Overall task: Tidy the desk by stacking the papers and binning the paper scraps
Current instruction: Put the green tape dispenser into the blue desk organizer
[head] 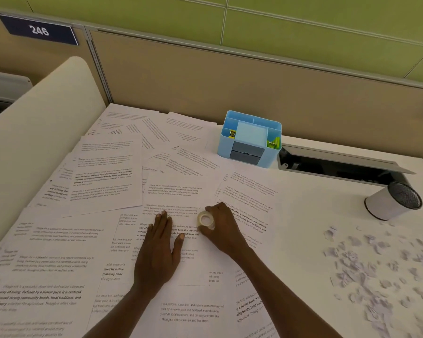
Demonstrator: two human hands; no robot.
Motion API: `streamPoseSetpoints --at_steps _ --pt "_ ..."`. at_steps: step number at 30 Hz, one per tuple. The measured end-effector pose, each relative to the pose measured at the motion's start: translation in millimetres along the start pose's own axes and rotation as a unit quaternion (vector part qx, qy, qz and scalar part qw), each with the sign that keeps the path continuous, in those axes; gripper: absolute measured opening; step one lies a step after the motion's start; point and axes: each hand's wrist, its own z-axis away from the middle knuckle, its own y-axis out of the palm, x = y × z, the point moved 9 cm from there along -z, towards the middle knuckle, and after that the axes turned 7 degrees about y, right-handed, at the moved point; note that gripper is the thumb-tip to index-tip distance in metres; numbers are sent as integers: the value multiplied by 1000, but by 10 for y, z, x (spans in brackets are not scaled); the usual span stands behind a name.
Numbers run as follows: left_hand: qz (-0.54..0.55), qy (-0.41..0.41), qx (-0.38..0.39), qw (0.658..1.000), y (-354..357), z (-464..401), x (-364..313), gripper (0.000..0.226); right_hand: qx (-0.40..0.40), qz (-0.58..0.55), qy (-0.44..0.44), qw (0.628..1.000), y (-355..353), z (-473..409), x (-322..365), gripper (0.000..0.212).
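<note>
Papers [112,181] lie loose and overlapping across the desk [310,208], left to centre. The left hand [160,250] presses flat on them, fingers spread. The right hand [221,226] is closed around a tape roll [206,220], just beside the left. Scraps [376,262] are scattered on bare desk at the right. At the back stands a blue organiser [250,140]: a yellow item in its left pocket, green clips in the right, a pale blue pad in the middle. A white cup [392,200] lies tipped near the scraps; what it holds I cannot tell.
</note>
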Motion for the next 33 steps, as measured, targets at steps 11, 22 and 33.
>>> streamPoseSetpoints --at_steps 11,22,33 --pt "-3 4 6 1000 17 -8 0 74 -189 -59 4 980 -1269 -591 214 40" --pt "-5 4 -6 1000 -13 -26 -11 71 -223 -2 51 974 -2087 -1611 173 47" --pt "-1 9 0 1000 13 -8 -26 71 -206 53 81 974 -1983 -2026 -68 53"
